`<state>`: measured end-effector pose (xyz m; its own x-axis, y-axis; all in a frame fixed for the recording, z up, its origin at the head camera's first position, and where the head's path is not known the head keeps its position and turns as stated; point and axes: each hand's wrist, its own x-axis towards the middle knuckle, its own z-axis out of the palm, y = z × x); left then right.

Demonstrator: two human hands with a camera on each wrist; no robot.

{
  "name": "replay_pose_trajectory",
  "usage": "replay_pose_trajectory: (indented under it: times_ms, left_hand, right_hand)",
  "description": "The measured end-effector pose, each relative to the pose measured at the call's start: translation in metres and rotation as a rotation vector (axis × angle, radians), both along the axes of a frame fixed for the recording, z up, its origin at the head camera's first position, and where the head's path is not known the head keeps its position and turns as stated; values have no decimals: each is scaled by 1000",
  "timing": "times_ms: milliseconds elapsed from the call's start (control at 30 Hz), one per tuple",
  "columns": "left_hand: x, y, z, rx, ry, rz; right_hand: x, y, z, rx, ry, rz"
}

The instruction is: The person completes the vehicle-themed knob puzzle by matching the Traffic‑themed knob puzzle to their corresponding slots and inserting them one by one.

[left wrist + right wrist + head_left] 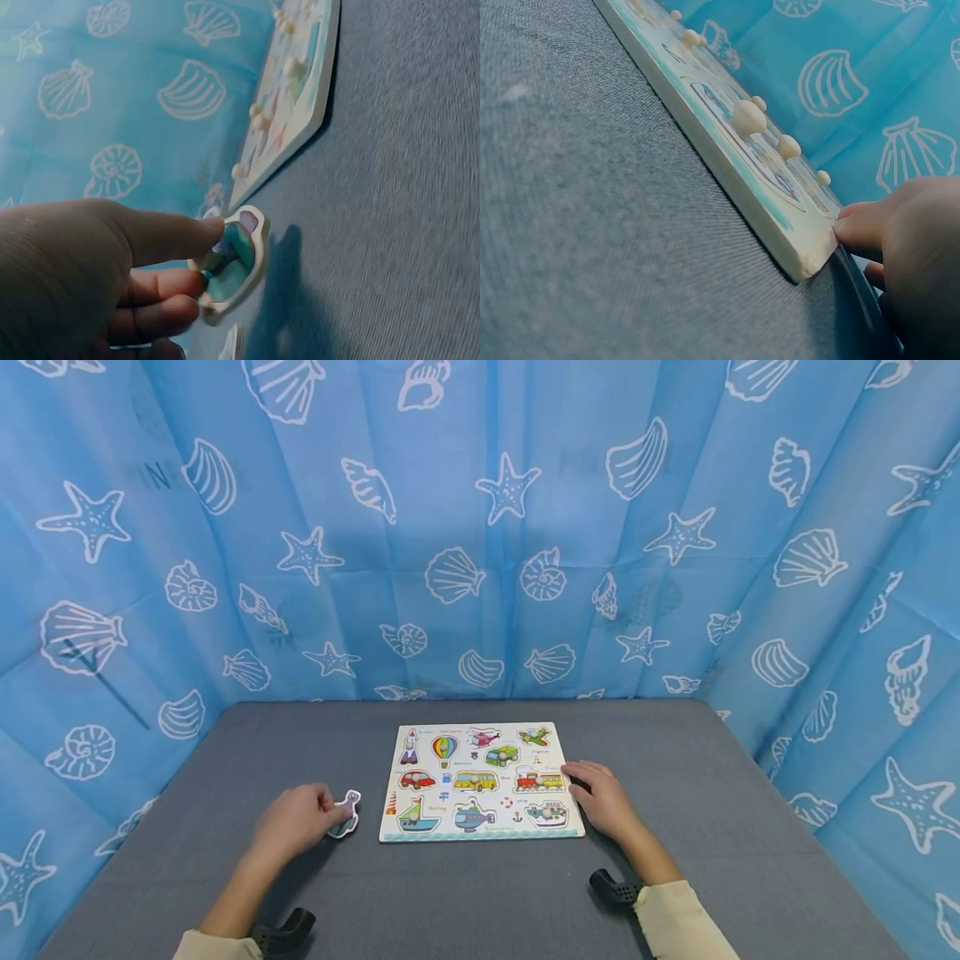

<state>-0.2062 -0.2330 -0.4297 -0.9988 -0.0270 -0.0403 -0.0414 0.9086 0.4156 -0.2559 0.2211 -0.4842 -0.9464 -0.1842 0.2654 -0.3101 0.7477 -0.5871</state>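
Observation:
In my left hand [296, 817] I pinch a small flat cutout piece [251, 262] between thumb and fingers. The piece has a pale border and purple and teal printing, and it stands tilted just above the table; what it depicts is unclear. A white peg puzzle board [444, 802] with printed vehicles lies to the right of that hand. Round wooden knobs [748, 118] rise from its pieces. My right hand [606, 802] touches the board's right edge with its fingertips, and part of its fingers is hidden in the right wrist view.
A grey cloth-covered table [465, 902] lies under everything. Behind it hangs a blue curtain [480, 643] with white shells and starfish. The edge of another pale piece [231, 343] shows below the left hand. Black bands [615, 889] sit on the wrists.

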Motion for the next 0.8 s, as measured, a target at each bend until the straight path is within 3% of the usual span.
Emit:
replay_pose_trajectory:
  times_ms: [167,300,567,800]
  left_hand:
    - [-4,14,-2,11,41,-20]
    - [-6,18,-4,4,30,-26]
    - [-5,14,-10,-65,4,-20]
    - [-5,13,-14,-30,23,-21]
  right_hand:
    - [0,1,1,-2,-25,-2]
    - [0,1,1,0,-24,4]
    - [-1,1,1,-4,2,10]
    - [0,1,1,-3,-15,6]
